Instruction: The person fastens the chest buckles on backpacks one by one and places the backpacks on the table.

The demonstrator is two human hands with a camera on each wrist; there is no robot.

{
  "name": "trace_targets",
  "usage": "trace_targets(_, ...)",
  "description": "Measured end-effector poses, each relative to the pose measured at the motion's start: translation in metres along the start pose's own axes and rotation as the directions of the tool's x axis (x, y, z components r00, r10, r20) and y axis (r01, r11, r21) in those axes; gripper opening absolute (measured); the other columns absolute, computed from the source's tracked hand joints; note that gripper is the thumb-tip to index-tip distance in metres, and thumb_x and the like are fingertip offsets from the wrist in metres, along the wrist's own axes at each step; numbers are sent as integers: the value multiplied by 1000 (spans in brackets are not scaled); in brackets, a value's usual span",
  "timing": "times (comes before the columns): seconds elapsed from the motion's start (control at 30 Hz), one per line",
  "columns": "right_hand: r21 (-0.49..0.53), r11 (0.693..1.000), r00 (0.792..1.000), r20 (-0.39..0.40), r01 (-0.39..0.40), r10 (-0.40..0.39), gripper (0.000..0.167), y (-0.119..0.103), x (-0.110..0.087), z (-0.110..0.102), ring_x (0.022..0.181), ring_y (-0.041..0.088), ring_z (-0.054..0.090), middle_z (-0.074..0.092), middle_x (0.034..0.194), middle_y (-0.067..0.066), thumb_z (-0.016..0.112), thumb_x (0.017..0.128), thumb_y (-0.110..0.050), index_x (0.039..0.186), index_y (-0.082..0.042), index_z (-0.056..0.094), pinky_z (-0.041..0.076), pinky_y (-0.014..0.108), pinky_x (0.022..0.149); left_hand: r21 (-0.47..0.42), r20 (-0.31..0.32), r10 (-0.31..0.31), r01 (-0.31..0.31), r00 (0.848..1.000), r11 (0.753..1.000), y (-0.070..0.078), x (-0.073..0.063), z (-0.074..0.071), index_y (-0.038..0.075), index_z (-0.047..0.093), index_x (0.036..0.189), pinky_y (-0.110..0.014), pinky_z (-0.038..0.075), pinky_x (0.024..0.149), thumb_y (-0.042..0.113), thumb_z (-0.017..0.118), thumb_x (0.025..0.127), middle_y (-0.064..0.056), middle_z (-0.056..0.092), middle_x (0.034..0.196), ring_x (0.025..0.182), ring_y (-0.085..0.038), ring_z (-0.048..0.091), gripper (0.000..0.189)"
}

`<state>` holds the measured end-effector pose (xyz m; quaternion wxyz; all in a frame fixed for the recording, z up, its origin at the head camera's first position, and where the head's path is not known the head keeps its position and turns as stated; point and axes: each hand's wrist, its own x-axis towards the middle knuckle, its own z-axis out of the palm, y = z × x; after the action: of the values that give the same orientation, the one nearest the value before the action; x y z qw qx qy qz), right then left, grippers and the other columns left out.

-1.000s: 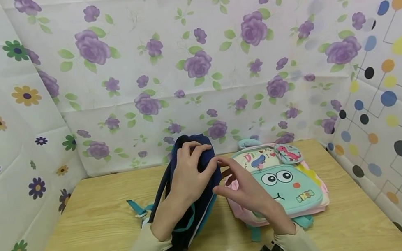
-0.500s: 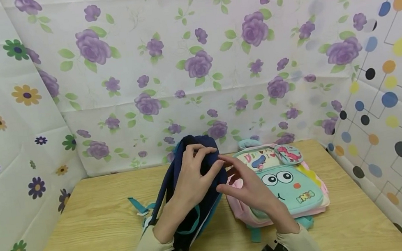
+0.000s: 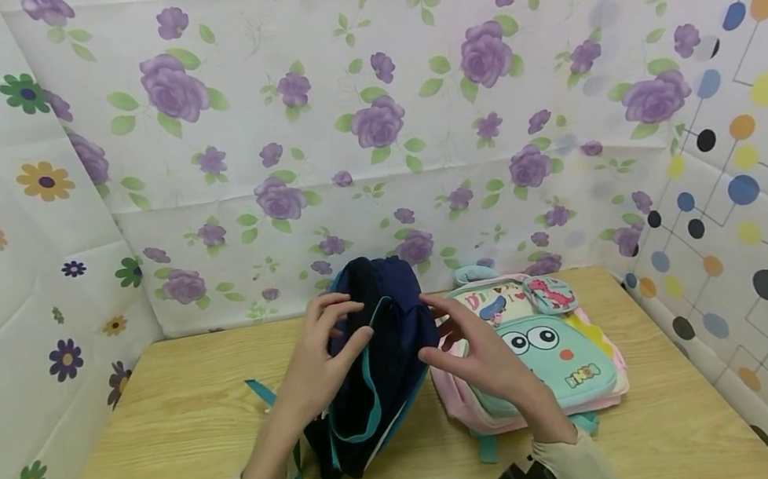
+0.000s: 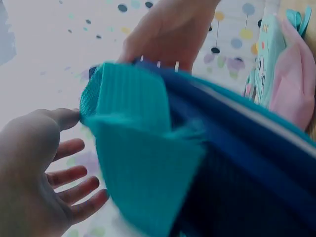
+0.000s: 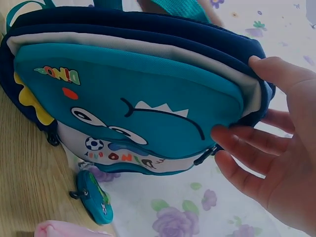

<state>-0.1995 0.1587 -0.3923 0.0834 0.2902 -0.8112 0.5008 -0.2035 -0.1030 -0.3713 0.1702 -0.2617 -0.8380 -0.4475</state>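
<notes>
A navy and teal dinosaur backpack (image 3: 399,281) stands tilted on the table, its unzipped main pocket facing me. My right hand (image 3: 479,355) holds its right edge, thumb on one side and fingers on the other. In the right wrist view, that hand (image 5: 281,153) is at the end of the cartoon-face front (image 5: 168,94). My left hand (image 3: 316,366) is at the left side of the opening, fingers loosely bent. The left wrist view shows the left hand (image 4: 29,158) with fingers apart and the thumb by a wide teal strap (image 4: 143,168). The pocket's interior is dark.
A pink and mint cartoon backpack (image 3: 555,366) lies on the wooden table (image 3: 164,430) to the right. A small teal dinosaur pouch (image 5: 95,197) hangs by the navy backpack. Patterned cloth walls (image 3: 314,121) stand behind and at both sides.
My left hand has moved left and down off the top of the navy backpack, uncovering its teal-edged opening. The right hand has barely moved; the backpack has shifted slightly right.
</notes>
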Motion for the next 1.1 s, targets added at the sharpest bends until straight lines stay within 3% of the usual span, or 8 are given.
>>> trace_targets(0.2, -15, 1000, 1000, 0, 1, -1, 65, 1, 0, -2, 98, 13, 60, 54, 137, 2, 68, 95, -22, 151, -30, 38, 55, 31, 84, 12, -33, -66, 67, 997, 998, -20, -14, -20, 15, 63, 127, -31, 50, 90, 26, 63, 99, -3, 48, 140, 114, -17, 53, 30)
trace_targets(0.33, -25, 1000, 1000, 7, 0, 0, 65, 0, 1, -4, 98, 13, 60, 55, 136, 2, 68, 95, -23, 152, -31, 38, 55, 31, 83, 20, -34, -90, 91, 995, 996, -35, -25, -29, 17, 62, 128, -37, 51, 89, 25, 61, 100, -3, 48, 139, 113, -20, 54, 29)
trace_targets(0.57, -44, 999, 999, 21, -24, 25, 64, 4, 1, -5, 103, 13, 60, 53, 140, 1, 66, 97, -24, 152, -33, 36, 54, 31, 88, 64, 41, -168, 166, 985, 984, -59, -40, -37, 20, 62, 126, -48, 50, 90, 32, 60, 100, -3, 53, 132, 110, -25, 55, 28)
trace_targets(0.77, -23, 999, 999, 34, -41, 42, 63, 8, 0, -5, 105, 15, 60, 53, 138, 1, 66, 97, -25, 152, -33, 36, 54, 33, 88, 77, 100, -198, 191, 975, 978, -71, -49, -39, 13, 62, 127, -52, 48, 91, 34, 60, 100, -6, 54, 131, 111, -29, 55, 34)
trace_targets(1.0, -54, 997, 998, 41, -52, 54, 64, 6, 0, -9, 105, 15, 60, 51, 140, 2, 66, 97, -27, 152, -33, 35, 54, 32, 89, 93, 143, -224, 212, 964, 973, -81, -59, -43, 14, 62, 127, -52, 47, 92, 34, 60, 100, -4, 54, 129, 111, -29, 56, 34)
trace_targets(1.1, -69, 996, 998, 35, -49, 51, 64, 6, -2, -14, 106, 15, 60, 51, 139, 2, 66, 97, -27, 152, -32, 35, 54, 33, 90, 105, 152, -247, 233, 957, 967, -84, -63, -46, 14, 61, 128, -46, 48, 90, 36, 61, 99, -4, 54, 130, 113, -29, 56, 36)
